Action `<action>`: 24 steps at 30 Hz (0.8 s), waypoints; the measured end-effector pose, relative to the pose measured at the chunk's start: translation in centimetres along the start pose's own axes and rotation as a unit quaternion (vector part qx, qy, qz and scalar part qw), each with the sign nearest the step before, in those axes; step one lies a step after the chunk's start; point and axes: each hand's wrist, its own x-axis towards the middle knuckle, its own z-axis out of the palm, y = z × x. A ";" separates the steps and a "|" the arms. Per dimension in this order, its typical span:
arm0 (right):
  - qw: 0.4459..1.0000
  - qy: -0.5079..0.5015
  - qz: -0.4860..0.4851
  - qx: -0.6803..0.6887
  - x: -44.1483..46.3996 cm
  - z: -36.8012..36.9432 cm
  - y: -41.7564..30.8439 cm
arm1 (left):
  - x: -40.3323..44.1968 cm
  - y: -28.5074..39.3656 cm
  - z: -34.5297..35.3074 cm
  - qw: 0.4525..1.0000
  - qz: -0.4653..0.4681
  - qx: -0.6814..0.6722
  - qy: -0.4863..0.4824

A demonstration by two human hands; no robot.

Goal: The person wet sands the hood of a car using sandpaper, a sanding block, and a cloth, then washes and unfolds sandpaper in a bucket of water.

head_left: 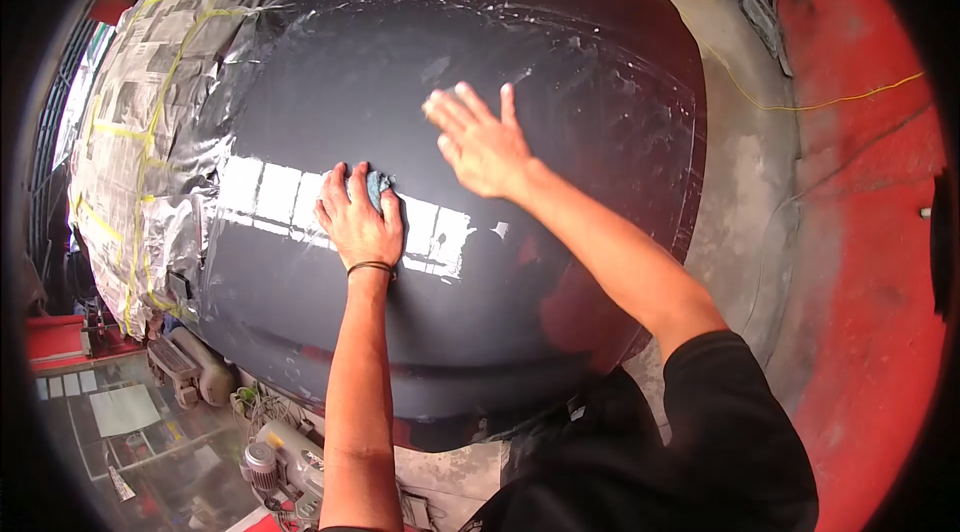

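Note:
Under both hands spreads a dark, wet, glossy car hood (400, 52), with white droplets and streaks on its far part. My left hand (362, 222) lies on the hood, its fingers over a blue-green piece (377, 188) that looks like a sponge or folded cloth. Part of that piece is hidden beneath the fingers. To its right, my right hand (482, 144) is held flat with thumb and fingers apart and nothing in it. Its fingertips are a little blurred, and I cannot tell whether it touches the surface. Bright window reflections show around my left hand.
Newspaper and plastic masking (150, 102) with yellow tape covers the car on the left. A glass-topped cabinet (130, 432) and a motor (265, 467) stand at lower left. A yellow cord (800, 108) runs along the red wall (860, 232) on the right.

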 end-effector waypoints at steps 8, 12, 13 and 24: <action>0.984 -0.084 0.144 -0.066 12.2 1.7 9.0 | -0.1 -0.3 0.2 0.999 -0.019 -0.039 -0.005; 0.998 -0.042 0.052 -0.012 4.2 -1.9 1.7 | -0.3 -0.2 0.3 0.999 -0.022 -0.033 -0.008; 1.000 -0.012 0.012 0.002 0.1 -0.7 0.1 | -0.3 -0.2 0.2 0.999 -0.025 -0.034 -0.010; 0.966 -0.038 0.256 0.018 1.6 -1.2 14.9 | -0.4 -0.5 0.2 1.000 -0.017 -0.023 -0.014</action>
